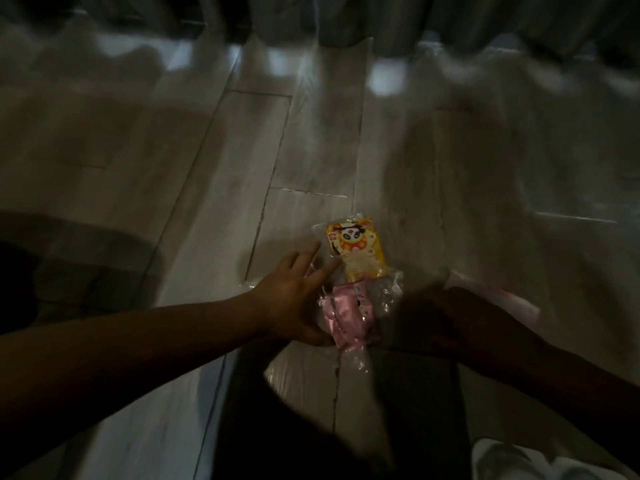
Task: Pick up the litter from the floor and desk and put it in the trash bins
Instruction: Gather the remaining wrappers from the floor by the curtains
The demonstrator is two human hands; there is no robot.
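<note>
Yellow panda wrapper [355, 249] just past the fingertips, pink packet [349, 317] by the thumb of wide-spread left hand [294, 296], both on floor [311, 133]; right hand [436, 313] too dark to tell its hold; best pinched together by crinkly film.

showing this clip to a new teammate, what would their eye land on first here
The bright yellow panda wrapper stands out first, lying on the dim wood floor near the middle of the view. Just below it in the view lies a pink wrapper amid crinkled clear plastic. The left hand reaches in with fingers spread at the pile's left edge, while the right hand is a dark blur on its right.
</note>
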